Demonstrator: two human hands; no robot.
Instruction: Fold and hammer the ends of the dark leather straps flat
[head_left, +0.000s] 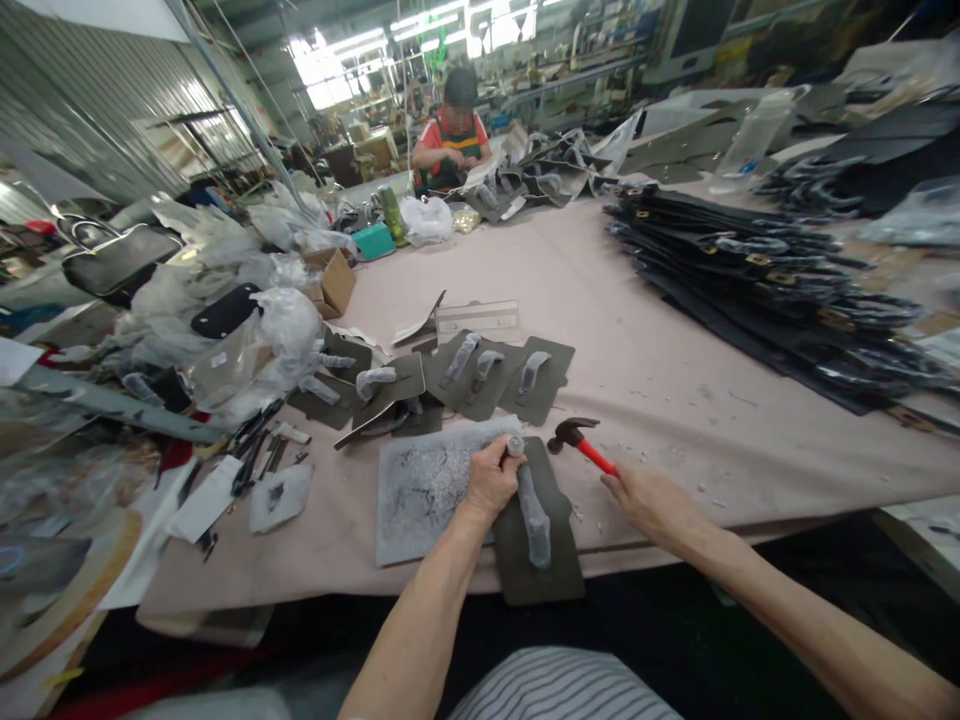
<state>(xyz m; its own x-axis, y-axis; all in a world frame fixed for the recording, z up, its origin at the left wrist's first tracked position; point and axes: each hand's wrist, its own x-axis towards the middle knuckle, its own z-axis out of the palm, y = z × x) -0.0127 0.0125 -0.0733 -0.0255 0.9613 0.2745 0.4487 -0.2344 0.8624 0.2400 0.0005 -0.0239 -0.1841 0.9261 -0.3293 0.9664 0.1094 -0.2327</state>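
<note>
My left hand (491,478) is closed around a small metal punch (515,443), held upright on the top end of a dark olive leather piece (541,560) with a plastic-wrapped handle. That piece lies partly over a scratched grey cutting slab (424,490) at the table's front edge. My right hand (651,500) grips the red handle of a hammer (579,443), whose black head rests on the table just right of the punch.
Several similar olive pieces with wrapped handles (480,372) lie behind the slab. A long stack of black pieces (757,280) fills the right side. Plastic bags, a cardboard box (334,280) and tools crowd the left. Another person (454,135) works at the far end.
</note>
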